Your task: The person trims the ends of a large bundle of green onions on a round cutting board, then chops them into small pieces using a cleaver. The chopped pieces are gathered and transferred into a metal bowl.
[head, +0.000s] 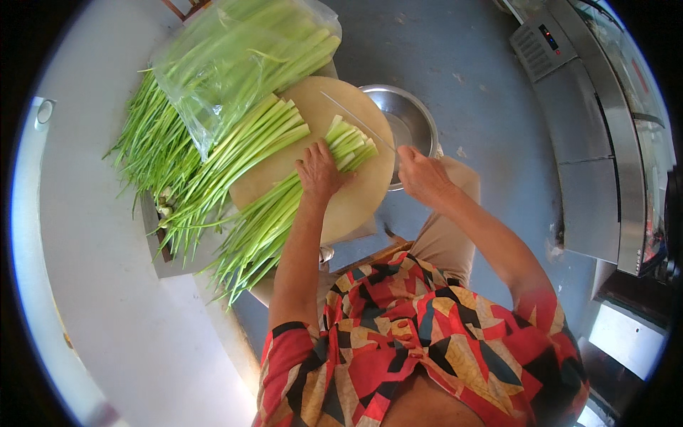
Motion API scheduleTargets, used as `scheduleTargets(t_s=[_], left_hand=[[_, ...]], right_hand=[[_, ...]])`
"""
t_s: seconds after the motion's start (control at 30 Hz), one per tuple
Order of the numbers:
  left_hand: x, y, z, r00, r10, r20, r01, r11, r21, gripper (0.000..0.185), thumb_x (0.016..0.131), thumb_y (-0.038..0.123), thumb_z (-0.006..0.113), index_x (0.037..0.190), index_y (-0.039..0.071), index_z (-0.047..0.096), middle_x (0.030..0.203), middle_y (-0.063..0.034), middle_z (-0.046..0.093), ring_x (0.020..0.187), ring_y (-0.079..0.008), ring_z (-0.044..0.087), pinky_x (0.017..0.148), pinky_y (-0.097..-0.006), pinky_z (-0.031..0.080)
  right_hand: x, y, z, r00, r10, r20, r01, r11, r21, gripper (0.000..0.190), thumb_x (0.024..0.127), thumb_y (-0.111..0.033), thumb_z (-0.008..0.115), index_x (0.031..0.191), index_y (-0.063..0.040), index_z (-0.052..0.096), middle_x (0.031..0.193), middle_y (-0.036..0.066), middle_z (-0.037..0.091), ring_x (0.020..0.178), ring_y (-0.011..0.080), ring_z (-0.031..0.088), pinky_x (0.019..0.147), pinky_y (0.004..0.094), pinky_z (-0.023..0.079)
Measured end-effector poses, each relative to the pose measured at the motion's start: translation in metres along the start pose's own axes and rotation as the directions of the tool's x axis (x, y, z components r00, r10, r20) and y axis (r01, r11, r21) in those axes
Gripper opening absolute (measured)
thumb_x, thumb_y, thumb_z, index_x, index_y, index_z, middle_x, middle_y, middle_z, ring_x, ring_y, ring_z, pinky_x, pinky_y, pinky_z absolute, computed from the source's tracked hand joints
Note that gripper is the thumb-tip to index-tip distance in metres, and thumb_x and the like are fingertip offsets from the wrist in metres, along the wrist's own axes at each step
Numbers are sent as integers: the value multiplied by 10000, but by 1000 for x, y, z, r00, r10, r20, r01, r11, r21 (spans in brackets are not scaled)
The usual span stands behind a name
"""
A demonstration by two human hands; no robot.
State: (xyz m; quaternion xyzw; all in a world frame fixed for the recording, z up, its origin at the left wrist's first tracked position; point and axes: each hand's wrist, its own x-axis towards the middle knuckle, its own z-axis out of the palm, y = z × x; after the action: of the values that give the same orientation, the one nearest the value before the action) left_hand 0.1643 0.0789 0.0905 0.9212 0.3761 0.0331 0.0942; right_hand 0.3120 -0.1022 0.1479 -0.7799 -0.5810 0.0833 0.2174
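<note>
My left hand point(320, 169) lies over a bunch of long green vegetable stalks point(283, 200) on a round cutting board point(349, 208). Its fingers press around the bunch, just behind the pale, cut stalk ends point(349, 141). In my right hand point(426, 176), at the board's right edge, is a knife whose thin blade point(358, 118) shows nearly edge-on. The blade slants over the board past the cut ends, apart from my left hand. My fist hides the knife's handle. A second bunch of stalks point(256, 136) rests on the board's left part, its ends towards the middle.
More stalks lie in a clear plastic bag point(213, 80) beyond the board. A stainless steel basin point(421, 115) sits lower, partly under the board's right edge. A white wall point(90, 176) rises at left. Far right stands a metal display cabinet point(579, 117).
</note>
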Motion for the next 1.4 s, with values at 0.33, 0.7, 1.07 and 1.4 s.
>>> scheduleTargets(t_s=[0.33,0.7,1.07,1.4], left_hand=[[3,-5,8,999,29,-18,-29,1000,2,978,561,554,822,1279,15,435,1171,-135,520,1106,-305,493,809,-512,422],[2,-12,22,993,65,-98,-62,998,31,867,585,579,795,1199,37,509,1090,-81,519,1020,-269,491,780,-467,396],[1,-7,11,999,10,-31,-9,999,41,1060,517,533,849,1318,2,400,1128,-116,533,1052,-282,516,850,-534,390],[-21,-27,-7,999,11,41,-13,999,46,1233,437,552,871,1374,-34,323,1247,-161,494,1201,-314,460,990,-584,325]], right_hand=[[-27,-37,-3,994,-58,98,69,991,-116,196,787,7,537,945,31,423,832,225,557,618,401,642,528,470,541],[-5,-51,7,976,-2,219,46,979,-196,206,760,11,559,920,41,433,809,238,576,678,392,656,547,454,552],[37,-10,92,998,-40,55,54,956,-288,161,790,-19,552,911,15,452,812,197,570,695,355,657,556,419,558],[43,-8,87,994,-101,28,105,951,-290,204,768,-37,609,906,19,470,799,204,592,679,325,669,551,397,564]])
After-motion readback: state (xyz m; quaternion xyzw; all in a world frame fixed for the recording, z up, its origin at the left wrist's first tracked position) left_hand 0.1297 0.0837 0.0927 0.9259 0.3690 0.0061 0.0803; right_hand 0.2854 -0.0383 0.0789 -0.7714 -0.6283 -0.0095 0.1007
